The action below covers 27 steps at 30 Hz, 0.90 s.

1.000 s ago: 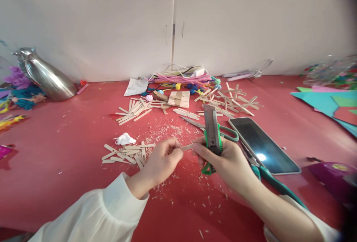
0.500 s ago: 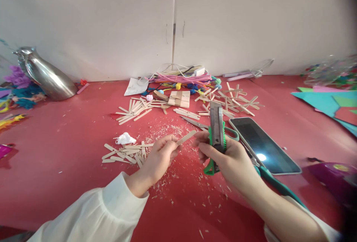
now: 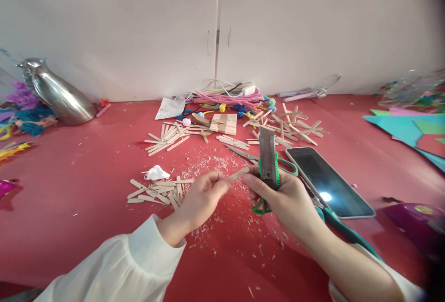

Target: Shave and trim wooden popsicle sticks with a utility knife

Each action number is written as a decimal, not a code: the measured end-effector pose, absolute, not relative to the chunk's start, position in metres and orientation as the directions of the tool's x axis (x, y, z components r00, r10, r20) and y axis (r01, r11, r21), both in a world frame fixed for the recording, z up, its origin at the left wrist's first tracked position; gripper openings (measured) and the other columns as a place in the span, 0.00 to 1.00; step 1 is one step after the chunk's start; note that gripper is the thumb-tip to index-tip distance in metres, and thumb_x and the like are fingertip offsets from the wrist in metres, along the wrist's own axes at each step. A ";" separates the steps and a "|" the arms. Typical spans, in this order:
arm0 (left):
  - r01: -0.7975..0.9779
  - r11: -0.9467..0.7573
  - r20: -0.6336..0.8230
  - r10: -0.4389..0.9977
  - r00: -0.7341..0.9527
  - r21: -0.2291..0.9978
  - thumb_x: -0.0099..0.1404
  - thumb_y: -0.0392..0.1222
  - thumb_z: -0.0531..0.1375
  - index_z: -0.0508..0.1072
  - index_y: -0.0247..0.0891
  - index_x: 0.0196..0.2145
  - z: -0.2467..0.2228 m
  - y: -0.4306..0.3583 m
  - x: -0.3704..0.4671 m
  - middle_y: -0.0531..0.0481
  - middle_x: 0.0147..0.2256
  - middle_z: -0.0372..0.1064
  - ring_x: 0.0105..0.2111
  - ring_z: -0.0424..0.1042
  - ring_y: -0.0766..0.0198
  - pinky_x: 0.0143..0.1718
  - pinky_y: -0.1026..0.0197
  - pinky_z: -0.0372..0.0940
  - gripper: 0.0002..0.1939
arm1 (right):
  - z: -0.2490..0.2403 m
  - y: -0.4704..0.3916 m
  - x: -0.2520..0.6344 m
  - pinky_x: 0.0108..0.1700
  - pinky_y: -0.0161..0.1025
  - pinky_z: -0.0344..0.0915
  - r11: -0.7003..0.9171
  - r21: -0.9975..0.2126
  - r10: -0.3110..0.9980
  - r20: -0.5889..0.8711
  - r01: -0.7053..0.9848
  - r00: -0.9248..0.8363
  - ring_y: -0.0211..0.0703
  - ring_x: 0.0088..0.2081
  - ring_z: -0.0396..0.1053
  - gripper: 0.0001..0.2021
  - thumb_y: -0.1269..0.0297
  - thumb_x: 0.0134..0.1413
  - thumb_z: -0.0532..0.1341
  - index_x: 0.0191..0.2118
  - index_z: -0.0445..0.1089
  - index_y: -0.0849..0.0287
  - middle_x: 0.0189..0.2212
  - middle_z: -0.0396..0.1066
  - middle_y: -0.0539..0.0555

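Note:
Pinched in my left hand (image 3: 205,197) is a short wooden craft stick (image 3: 238,174), pointing right. My right hand (image 3: 283,195) is wrapped round a green and grey utility knife (image 3: 268,165) that stands roughly upright. The stick's right end comes up to my right fingertips; whether they touch it I cannot tell. Wood shavings (image 3: 212,165) litter the table below. Several craft sticks (image 3: 156,191) lie in a loose pile beside my left hand, with a white crumpled lump (image 3: 157,172) behind them.
Scissors (image 3: 243,154), green-handled pliers (image 3: 344,228) and a phone (image 3: 330,181) lie close to my right hand. More sticks (image 3: 170,136) and a banded stick bundle (image 3: 223,124) sit farther back, before pink pipe cleaners (image 3: 227,97). A steel jug (image 3: 59,93) stands back left on the red table (image 3: 86,246).
My left hand and the stick have shifted slightly right and down. The stick's free end is now at my right fingertips. The knife has moved a little left.

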<state>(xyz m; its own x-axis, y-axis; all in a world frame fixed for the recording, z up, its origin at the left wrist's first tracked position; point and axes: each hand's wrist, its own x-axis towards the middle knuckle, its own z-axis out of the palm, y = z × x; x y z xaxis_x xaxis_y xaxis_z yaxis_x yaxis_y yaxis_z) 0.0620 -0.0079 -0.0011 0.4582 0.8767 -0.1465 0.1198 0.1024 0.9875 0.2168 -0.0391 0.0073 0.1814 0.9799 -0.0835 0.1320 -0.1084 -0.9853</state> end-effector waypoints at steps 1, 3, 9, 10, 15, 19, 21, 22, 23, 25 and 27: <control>0.140 0.062 -0.121 0.874 0.471 0.988 0.60 0.44 0.52 0.58 0.37 0.23 -0.002 -0.008 0.061 0.60 0.18 0.46 0.17 0.46 0.72 0.19 0.67 0.44 0.11 | 0.007 -0.039 0.217 0.18 0.33 0.60 -0.108 -0.985 0.980 -0.083 0.137 0.178 0.33 0.17 0.60 0.15 0.53 0.42 0.62 0.30 0.67 0.60 0.14 0.62 0.46; 0.172 -0.009 -0.077 0.869 0.488 0.985 0.61 0.46 0.52 0.57 0.37 0.23 -0.003 -0.009 0.060 0.59 0.18 0.46 0.18 0.47 0.72 0.20 0.66 0.45 0.13 | 0.008 -0.039 0.217 0.18 0.33 0.60 -0.116 -0.984 0.979 -0.090 0.137 0.182 0.34 0.17 0.60 0.15 0.52 0.42 0.62 0.29 0.66 0.60 0.14 0.62 0.46; 0.203 -0.091 -0.026 0.859 0.512 0.975 0.63 0.43 0.50 0.56 0.38 0.23 -0.004 -0.010 0.060 0.59 0.20 0.47 0.20 0.48 0.71 0.21 0.66 0.47 0.12 | 0.006 -0.038 0.217 0.17 0.32 0.60 -0.114 -0.985 0.981 -0.091 0.130 0.174 0.34 0.17 0.59 0.13 0.54 0.43 0.61 0.27 0.66 0.59 0.14 0.62 0.46; 0.204 -0.102 -0.018 0.857 0.514 0.974 0.62 0.41 0.49 0.55 0.38 0.22 -0.004 -0.010 0.060 0.59 0.19 0.47 0.20 0.48 0.71 0.21 0.66 0.47 0.12 | 0.006 -0.038 0.217 0.17 0.32 0.60 -0.114 -0.984 0.980 -0.089 0.139 0.177 0.33 0.17 0.59 0.13 0.54 0.43 0.61 0.27 0.66 0.59 0.14 0.62 0.46; 0.229 -0.072 -0.054 0.863 0.503 0.971 0.59 0.36 0.49 0.52 0.38 0.20 -0.002 -0.008 0.059 0.59 0.18 0.45 0.18 0.46 0.71 0.19 0.65 0.44 0.11 | 0.006 -0.040 0.216 0.17 0.32 0.60 -0.106 -0.971 0.981 -0.066 0.216 0.184 0.33 0.16 0.59 0.14 0.52 0.43 0.61 0.27 0.67 0.60 0.14 0.61 0.46; 0.226 0.004 -0.115 0.869 0.481 0.974 0.57 0.36 0.48 0.51 0.38 0.18 0.000 -0.008 0.059 0.59 0.16 0.43 0.17 0.44 0.72 0.18 0.64 0.41 0.11 | 0.005 -0.041 0.215 0.17 0.33 0.60 -0.092 -0.966 0.985 -0.053 0.241 0.165 0.33 0.16 0.59 0.14 0.52 0.42 0.61 0.25 0.66 0.60 0.13 0.61 0.46; 0.222 0.054 -0.157 0.864 0.478 0.974 0.56 0.36 0.48 0.50 0.38 0.18 0.002 -0.009 0.059 0.59 0.16 0.41 0.16 0.42 0.72 0.17 0.64 0.39 0.12 | 0.005 -0.042 0.214 0.17 0.34 0.60 -0.088 -0.967 0.988 -0.052 0.241 0.149 0.33 0.15 0.58 0.14 0.52 0.41 0.61 0.24 0.66 0.59 0.13 0.60 0.46; 0.217 0.077 -0.175 0.858 0.483 0.973 0.56 0.36 0.48 0.50 0.38 0.18 0.002 -0.010 0.058 0.59 0.16 0.41 0.16 0.42 0.72 0.17 0.64 0.39 0.11 | 0.006 -0.042 0.214 0.17 0.34 0.60 -0.085 -0.967 0.988 -0.051 0.239 0.144 0.33 0.15 0.58 0.14 0.52 0.41 0.61 0.24 0.66 0.59 0.12 0.60 0.45; 0.208 0.097 -0.190 0.850 0.491 0.973 0.55 0.36 0.48 0.49 0.38 0.18 0.003 -0.010 0.058 0.59 0.16 0.40 0.16 0.41 0.72 0.17 0.64 0.38 0.11 | 0.006 -0.042 0.214 0.17 0.34 0.60 -0.082 -0.969 0.989 -0.050 0.234 0.141 0.33 0.15 0.59 0.14 0.52 0.41 0.61 0.24 0.65 0.59 0.13 0.61 0.46; 0.184 0.127 -0.205 0.833 0.514 0.975 0.55 0.35 0.48 0.50 0.38 0.18 0.002 -0.011 0.058 0.59 0.16 0.40 0.16 0.40 0.72 0.17 0.64 0.38 0.10 | 0.007 -0.043 0.214 0.17 0.34 0.60 -0.086 -0.973 0.987 -0.054 0.216 0.150 0.33 0.15 0.59 0.13 0.53 0.42 0.61 0.24 0.65 0.59 0.13 0.61 0.46; 0.170 0.132 -0.205 0.814 0.543 0.977 0.56 0.35 0.47 0.51 0.38 0.19 0.001 -0.010 0.058 0.59 0.16 0.42 0.16 0.42 0.72 0.17 0.65 0.40 0.09 | 0.008 -0.043 0.215 0.18 0.34 0.60 -0.110 -0.977 0.983 -0.080 0.182 0.163 0.33 0.16 0.59 0.13 0.53 0.42 0.61 0.25 0.65 0.59 0.13 0.62 0.46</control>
